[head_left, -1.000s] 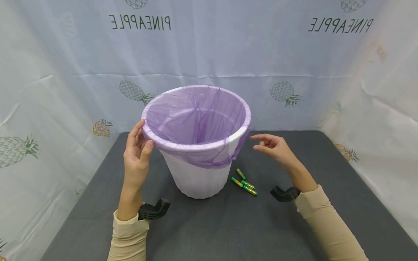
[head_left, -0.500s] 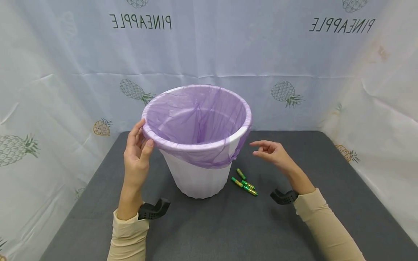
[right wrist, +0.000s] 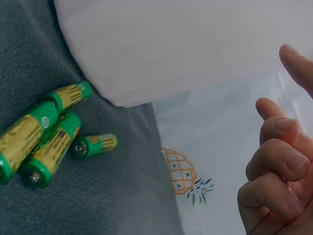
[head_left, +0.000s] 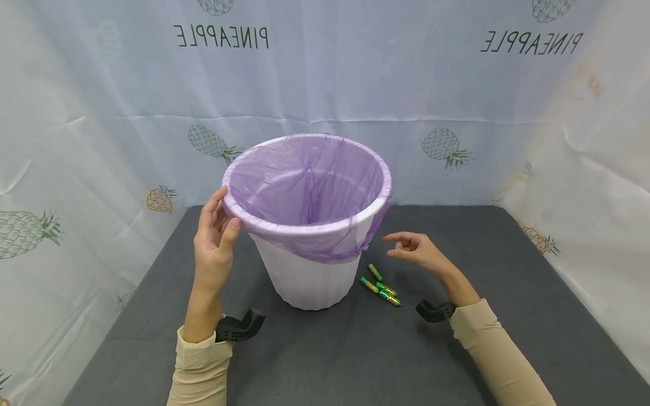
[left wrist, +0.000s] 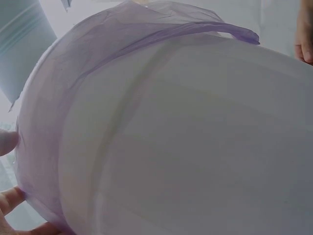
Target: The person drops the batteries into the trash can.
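Observation:
A white plastic trash bin (head_left: 312,282) stands upright, lined with a thin purple trash bag (head_left: 304,189) folded over its rim. My left hand (head_left: 211,256) rests on the bin's left rim, its thumb and fingertips (left wrist: 10,200) spread against the bag-covered outer side. To the right of the bin, my right hand (head_left: 417,252) hovers with nothing in it. Its index finger reaches out while the other fingers curl loosely. Several green and gold batteries (head_left: 389,298) lie in a small group just below and left of that hand. Close up, these batteries (right wrist: 51,149) show clearly.
A dark grey cloth (head_left: 330,361) covers the table under everything. Pale curtains with pineapple prints (head_left: 355,67) surround it at the back and both sides. A black camera mount is strapped to each wrist.
My right hand has moved down and slightly left, closer to the batteries. The left hand stays on the rim, and bin and batteries keep their places.

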Motion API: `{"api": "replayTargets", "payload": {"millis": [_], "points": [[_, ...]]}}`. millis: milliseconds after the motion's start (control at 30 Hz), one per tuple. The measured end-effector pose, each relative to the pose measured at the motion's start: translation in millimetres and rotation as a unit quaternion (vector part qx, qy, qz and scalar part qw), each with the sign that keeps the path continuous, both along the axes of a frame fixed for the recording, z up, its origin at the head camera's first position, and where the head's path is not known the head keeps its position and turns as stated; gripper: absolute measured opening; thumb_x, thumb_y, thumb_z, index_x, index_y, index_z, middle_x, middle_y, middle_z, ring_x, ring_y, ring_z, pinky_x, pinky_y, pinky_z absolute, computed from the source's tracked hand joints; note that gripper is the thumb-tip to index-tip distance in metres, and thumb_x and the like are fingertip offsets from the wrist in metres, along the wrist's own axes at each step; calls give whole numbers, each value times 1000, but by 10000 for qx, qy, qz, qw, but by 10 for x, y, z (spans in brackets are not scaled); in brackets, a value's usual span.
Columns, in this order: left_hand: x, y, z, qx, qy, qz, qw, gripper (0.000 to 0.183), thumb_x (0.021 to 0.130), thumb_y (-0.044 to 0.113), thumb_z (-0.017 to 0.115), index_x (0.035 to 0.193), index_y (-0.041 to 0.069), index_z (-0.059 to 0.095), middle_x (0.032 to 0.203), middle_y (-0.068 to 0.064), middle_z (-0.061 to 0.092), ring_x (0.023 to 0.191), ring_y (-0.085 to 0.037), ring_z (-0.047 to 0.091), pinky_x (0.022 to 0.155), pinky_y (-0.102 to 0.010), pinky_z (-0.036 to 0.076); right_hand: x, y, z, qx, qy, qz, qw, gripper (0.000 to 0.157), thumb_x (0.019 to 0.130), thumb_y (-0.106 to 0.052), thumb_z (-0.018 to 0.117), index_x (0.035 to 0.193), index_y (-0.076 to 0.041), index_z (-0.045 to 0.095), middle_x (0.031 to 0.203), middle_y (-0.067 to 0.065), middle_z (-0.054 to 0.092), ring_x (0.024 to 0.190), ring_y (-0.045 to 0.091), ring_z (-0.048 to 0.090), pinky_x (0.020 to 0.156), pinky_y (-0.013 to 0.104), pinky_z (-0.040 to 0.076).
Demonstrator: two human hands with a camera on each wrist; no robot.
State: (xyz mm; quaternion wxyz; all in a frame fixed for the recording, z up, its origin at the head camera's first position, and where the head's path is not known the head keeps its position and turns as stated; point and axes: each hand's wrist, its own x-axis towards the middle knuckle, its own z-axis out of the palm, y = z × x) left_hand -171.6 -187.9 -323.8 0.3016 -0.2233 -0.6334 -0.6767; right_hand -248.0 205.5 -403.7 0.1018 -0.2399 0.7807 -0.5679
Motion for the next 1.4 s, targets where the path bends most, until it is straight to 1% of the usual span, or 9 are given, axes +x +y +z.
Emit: {"api": "replayTargets", "payload": {"millis": [100,267,367,500,633,733,933,1133,1400], "points": [[-3,0,-9,3,51,-27,10000,51,93,2,48,143,6,41,134,5,51,121,-5,50,103,-13,40,-20,10,-62,100,-73,55,9999,40,92,-7,61,127,9,53,69,-13,55,56,3,37,56,33,36],[8,5,-11,37,130,-47,9999,49,94,2,48,142,6,42,135,4,51,122,-5,50,104,-13,39,-41,2,-145,165,-137,223,9995,46,90,-7,63,127,17,49,73,-11,59,61,2,44,61,28,42],[9,6,-7,28,177,-70,9998,49,94,2,47,142,5,41,135,4,51,122,-6,50,104,-13,39,-55,-18,-197,248,-96,402,9988,48,88,-6,65,126,20,48,71,-11,57,59,0,42,58,23,41],[2,3,-7,7,163,-61,9998,49,94,2,47,143,5,41,135,4,51,121,-6,50,104,-13,39,-87,-40,-287,421,-127,563,9974,50,86,-8,68,126,17,51,68,-13,52,55,-2,36,52,20,35],[-5,-2,-9,-9,83,-12,10000,50,93,2,48,143,6,41,134,5,51,121,-6,50,103,-13,40,-121,-30,-377,532,-186,649,9963,52,86,-14,70,126,13,53,68,-15,53,54,-3,36,51,21,34],[-11,-4,-7,-19,52,4,10000,51,93,3,48,143,7,40,134,5,51,121,-6,50,103,-14,40,-137,-14,-427,544,-117,800,9952,50,86,-13,69,126,13,52,68,-16,53,53,-3,35,49,22,34],[-19,-2,-10,-26,133,-65,9999,50,94,3,48,143,5,40,135,4,51,122,-6,50,104,-13,39,-154,-28,-443,704,-390,826,9933,52,85,-12,70,128,12,51,69,-13,54,52,-2,35,50,20,34],[-18,3,-7,-50,164,-104,9998,50,94,2,47,143,5,40,136,4,50,123,-7,49,104,-13,39,-183,-31,-469,939,-513,944,9898,51,86,-9,68,129,12,50,71,-8,54,51,-1,36,52,19,37],[-2,9,5,-15,264,-126,9996,50,93,-1,46,143,3,40,136,3,50,122,-7,50,104,-14,40,-269,16,-515,1086,-804,1132,9843,56,87,-13,68,134,9,48,71,-8,53,49,-1,33,50,20,35]]}}
